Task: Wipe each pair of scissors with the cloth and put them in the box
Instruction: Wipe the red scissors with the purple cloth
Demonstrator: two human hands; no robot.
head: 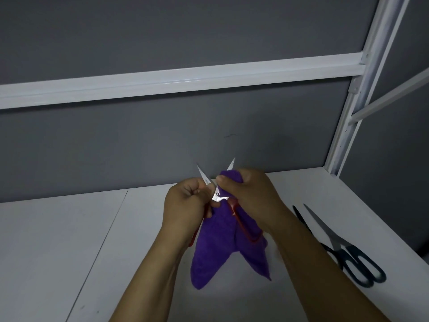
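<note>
Red-handled scissors [217,196] are held up above the white table, blades spread apart and pointing away from me. My left hand [185,203] grips their left handle and blade base. My right hand [250,194] pinches a purple cloth [222,247] around the right blade, whose tip pokes out above the cloth. The rest of the cloth hangs down between my forearms, and a red handle loop shows against it. No box is in view.
Black-handled scissors [343,249] lie slightly apart on the white table [69,240] at the right. A grey wall rises behind, crossed by a white rail [176,77]. A white frame post [352,112] stands at the right.
</note>
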